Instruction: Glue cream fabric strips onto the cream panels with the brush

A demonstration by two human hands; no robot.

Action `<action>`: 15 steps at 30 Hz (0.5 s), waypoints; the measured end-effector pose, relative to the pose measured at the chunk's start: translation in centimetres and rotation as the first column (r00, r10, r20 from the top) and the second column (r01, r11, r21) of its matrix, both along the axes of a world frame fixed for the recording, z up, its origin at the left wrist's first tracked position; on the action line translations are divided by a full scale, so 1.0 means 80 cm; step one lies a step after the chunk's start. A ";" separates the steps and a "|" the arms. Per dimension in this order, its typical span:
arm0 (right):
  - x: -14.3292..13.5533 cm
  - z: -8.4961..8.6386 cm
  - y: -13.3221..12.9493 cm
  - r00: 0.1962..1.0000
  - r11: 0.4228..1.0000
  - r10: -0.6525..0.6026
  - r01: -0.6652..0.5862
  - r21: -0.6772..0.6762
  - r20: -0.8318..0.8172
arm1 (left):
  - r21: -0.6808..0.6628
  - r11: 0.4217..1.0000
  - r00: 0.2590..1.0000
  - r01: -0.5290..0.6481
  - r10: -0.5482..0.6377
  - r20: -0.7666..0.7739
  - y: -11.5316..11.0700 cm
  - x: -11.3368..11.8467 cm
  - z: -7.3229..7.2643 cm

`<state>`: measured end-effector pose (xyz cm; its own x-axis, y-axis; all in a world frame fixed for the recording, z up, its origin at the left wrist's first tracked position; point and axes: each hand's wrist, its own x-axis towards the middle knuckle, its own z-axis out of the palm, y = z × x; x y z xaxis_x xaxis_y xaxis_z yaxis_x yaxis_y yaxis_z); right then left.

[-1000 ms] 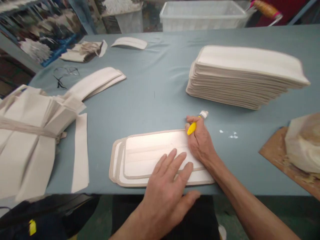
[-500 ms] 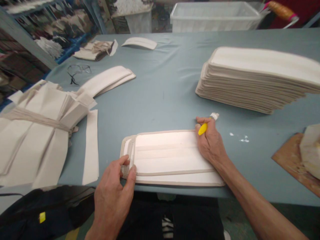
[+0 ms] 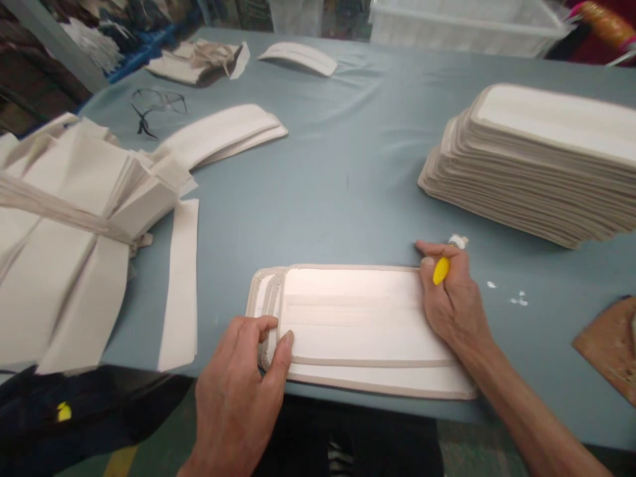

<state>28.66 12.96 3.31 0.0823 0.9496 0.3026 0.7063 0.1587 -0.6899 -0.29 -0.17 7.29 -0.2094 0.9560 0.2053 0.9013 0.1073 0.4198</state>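
Several flat white panels with beige bound edges (image 3: pixel 352 324) lie in a small, staggered stack at the table's front edge. My left hand (image 3: pixel 243 371) grips their left end, its thumb on the top panel's edge and its index finger curled over the staggered edges beside it. Its other fingers are partly hidden. At the right end my right hand (image 3: pixel 454 298) is closed around a small brush (image 3: pixel 441 270) with a yellow handle. White-coated bristles point away from me, above the table, and the hand's lower side rests on or just over the top panel.
A tall stack of similar panels (image 3: pixel 527 179) stands at right. To the left lie a tied bundle of pale strips (image 3: pixel 64 245), a loose strip (image 3: pixel 179 285), curved pieces (image 3: pixel 223 136) and glasses (image 3: pixel 159 103). A brown board (image 3: pixel 611 344) sits far right; a plastic bin (image 3: pixel 462 26) is behind.
The view has shifted, so the table's things appear displaced. Both hands keep nearly the same places on the panels, and the brush stays in my right hand.
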 end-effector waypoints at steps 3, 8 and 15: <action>0.000 0.000 -0.001 0.999 1.000 -0.027 0.028 -0.008 0.023 | -0.056 0.997 0.993 -0.045 0.051 0.104 0.003 -0.001 0.001; -0.001 -0.005 0.000 1.000 1.000 -0.010 0.010 0.006 0.018 | -0.148 0.977 0.941 -0.152 0.189 0.279 0.008 0.001 0.012; -0.006 -0.014 0.003 0.998 0.991 0.061 -0.058 0.121 -0.017 | -0.435 0.857 0.196 -0.275 0.493 0.848 -0.012 0.021 0.006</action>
<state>28.21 13.21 2.20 0.0340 0.9095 0.4142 0.6791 0.2831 -0.6773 1.41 -1.17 7.79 -0.4968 0.6863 -0.5313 -0.2483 0.4742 0.8447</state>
